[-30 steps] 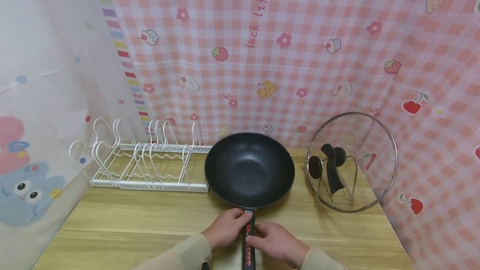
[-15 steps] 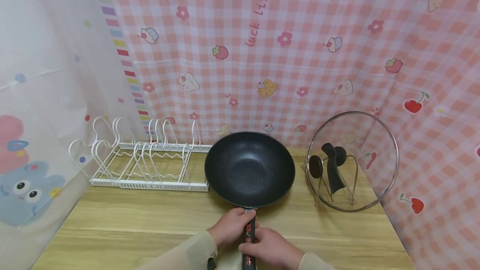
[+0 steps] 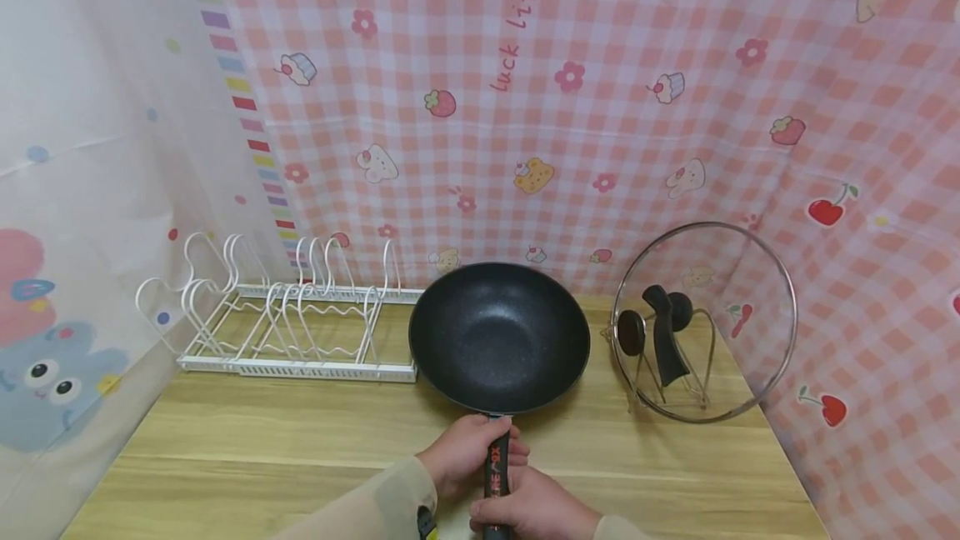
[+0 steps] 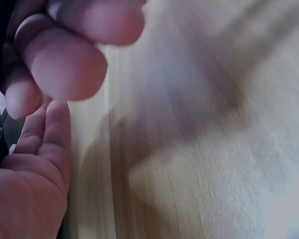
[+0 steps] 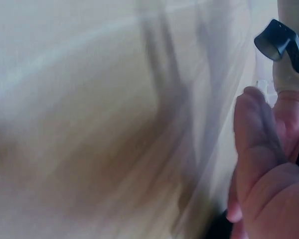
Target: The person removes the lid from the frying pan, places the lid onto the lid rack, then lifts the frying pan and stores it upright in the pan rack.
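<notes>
A black wok point(image 3: 498, 340) sits in the middle of the head view, its bowl facing up and its black handle point(image 3: 494, 469) with red lettering pointing towards me. My left hand point(image 3: 465, 452) grips the handle close to the bowl, thumb on top, fingertips showing on the far side. Behind it, nearer to me, my right hand point(image 3: 536, 502) holds the same handle with its thumb laid across. In the left wrist view, curled fingertips of the left hand point(image 4: 65, 64) hang over wood. The right wrist view has the right hand point(image 5: 269, 169) at its lower right edge.
A white wire rack point(image 3: 300, 336) stands left of the wok, close to its rim. On the right, a glass lid point(image 3: 738, 315) with a black handle leans upright in a thin metal stand point(image 3: 708, 357). Patterned cloth walls point(image 3: 465, 148) enclose the wooden tabletop point(image 3: 300, 432).
My right hand has slid along the handle towards me, its thumb now lying further across. The left hand has shifted slightly right and its fingers now show past the handle. The wok stays put.
</notes>
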The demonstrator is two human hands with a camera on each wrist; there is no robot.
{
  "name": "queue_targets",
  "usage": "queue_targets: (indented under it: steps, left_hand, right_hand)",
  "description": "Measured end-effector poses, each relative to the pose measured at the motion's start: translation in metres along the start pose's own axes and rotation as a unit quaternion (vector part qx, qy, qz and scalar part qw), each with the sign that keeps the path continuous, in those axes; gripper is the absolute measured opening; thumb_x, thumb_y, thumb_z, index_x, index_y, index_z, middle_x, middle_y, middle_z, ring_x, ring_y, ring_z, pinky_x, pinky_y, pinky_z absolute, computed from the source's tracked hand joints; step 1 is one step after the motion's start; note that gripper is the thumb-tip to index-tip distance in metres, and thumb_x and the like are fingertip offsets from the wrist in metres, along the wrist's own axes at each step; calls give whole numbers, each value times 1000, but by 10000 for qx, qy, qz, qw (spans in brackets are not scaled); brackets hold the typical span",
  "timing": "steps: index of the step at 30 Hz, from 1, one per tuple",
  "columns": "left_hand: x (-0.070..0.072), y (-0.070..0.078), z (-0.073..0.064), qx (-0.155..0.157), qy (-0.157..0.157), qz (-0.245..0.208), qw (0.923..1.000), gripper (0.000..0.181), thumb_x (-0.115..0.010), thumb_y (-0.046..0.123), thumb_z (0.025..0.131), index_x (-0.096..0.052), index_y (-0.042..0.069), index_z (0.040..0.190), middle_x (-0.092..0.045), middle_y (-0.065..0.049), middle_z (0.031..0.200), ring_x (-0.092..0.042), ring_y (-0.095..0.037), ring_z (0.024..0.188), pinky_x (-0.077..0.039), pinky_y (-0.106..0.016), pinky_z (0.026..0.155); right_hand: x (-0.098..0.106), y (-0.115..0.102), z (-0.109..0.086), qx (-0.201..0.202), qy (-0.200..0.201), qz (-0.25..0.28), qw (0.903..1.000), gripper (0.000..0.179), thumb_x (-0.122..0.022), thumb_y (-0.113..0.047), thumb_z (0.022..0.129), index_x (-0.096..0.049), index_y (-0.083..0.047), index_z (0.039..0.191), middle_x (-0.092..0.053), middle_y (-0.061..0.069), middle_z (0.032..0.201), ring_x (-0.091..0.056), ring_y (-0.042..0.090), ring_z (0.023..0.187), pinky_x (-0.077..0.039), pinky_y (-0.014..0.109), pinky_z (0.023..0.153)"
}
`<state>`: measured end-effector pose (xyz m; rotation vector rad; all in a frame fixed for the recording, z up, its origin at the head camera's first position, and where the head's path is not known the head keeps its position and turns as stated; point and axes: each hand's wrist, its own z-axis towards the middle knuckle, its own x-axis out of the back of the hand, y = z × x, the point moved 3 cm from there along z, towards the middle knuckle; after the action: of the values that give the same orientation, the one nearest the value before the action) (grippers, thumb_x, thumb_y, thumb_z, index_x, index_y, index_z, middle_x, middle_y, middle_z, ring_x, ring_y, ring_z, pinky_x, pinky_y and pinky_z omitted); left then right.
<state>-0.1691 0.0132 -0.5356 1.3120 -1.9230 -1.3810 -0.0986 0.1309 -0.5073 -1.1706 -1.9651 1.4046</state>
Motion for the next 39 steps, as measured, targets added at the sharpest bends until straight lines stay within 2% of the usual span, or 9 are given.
queue_targets:
  steps: [2, 5, 9, 19, 22, 25, 31, 39]
  left_hand:
    - [-1, 0, 0, 104, -76, -271, 9996, 44, -48, 30, 111, -61, -9, 127, -78, -16, 110, -78, -25, 105, -62, -42, 97]
    - [-2, 2, 0, 179, -149, -547, 9982, 43, -47, 28, 111, -58, -9, 130, -77, -17, 112, -77, -23, 104, -61, -41, 97]
    - [-3, 2, 0, 262, -193, -866, 9957, 43, -47, 26, 111, -56, -9, 133, -75, -19, 115, -76, -21, 102, -61, -43, 97]
    - [-6, 4, -2, 449, -374, -1493, 9871, 40, -45, 20, 110, -50, -9, 136, -72, -24, 122, -75, -20, 102, -60, -42, 100]
    - [-7, 5, -2, 482, -450, -1598, 9849, 39, -46, 21, 109, -50, -8, 136, -73, -19, 117, -74, -19, 101, -61, -38, 97]
    - [-7, 5, -2, 520, -465, -1686, 9832, 37, -46, 21, 109, -52, -6, 134, -72, -13, 108, -72, -18, 96, -62, -33, 89]
    - [-9, 4, 0, 464, -485, -1753, 9822, 22, -46, 19, 108, -57, 3, 117, -60, 1, 88, -59, -10, 76, -56, -24, 74]
    - [-11, 5, 2, 558, -570, -2101, 9744, 14, -44, 18, 108, -54, 10, 110, -53, 7, 83, -51, -4, 70, -48, -19, 69]
  right_hand:
    - [-2, 2, 0, -14, -108, 174, 9998, 13, -68, -7, 93, -71, 5, 93, -70, -5, 74, -62, 1, 66, -50, 16, 63]
    - [-5, 6, -1, -11, -197, 343, 9992, 8, -67, -7, 93, -67, -3, 87, -72, -5, 76, -65, 1, 69, -51, 16, 64]
    - [-9, 9, -3, -130, -203, 582, 9980, 12, -68, -8, 92, -64, -13, 81, -73, -5, 76, -67, 2, 71, -52, 16, 65]
    - [-13, 11, -4, -90, -359, 966, 9946, 8, -65, -7, 92, -67, -11, 85, -73, -4, 80, -64, 2, 73, -53, 17, 70]
    - [-13, 11, -3, -29, -482, 1045, 9934, 8, -63, -6, 93, -66, -11, 87, -73, -4, 82, -64, 2, 75, -53, 16, 71]
    - [-12, 10, -3, 42, -526, 926, 9943, 8, -61, -8, 95, -66, -11, 88, -74, -6, 82, -63, 1, 73, -52, 15, 68]
    - [-9, 11, -4, -85, -386, 592, 9975, 18, -58, -16, 100, -70, -5, 91, -68, -7, 80, -59, 1, 70, -48, 16, 64]
    - [-5, 13, -4, -195, -319, 672, 9970, 29, -51, -21, 108, -67, -10, 87, -63, -6, 78, -58, 6, 75, -48, 18, 70]
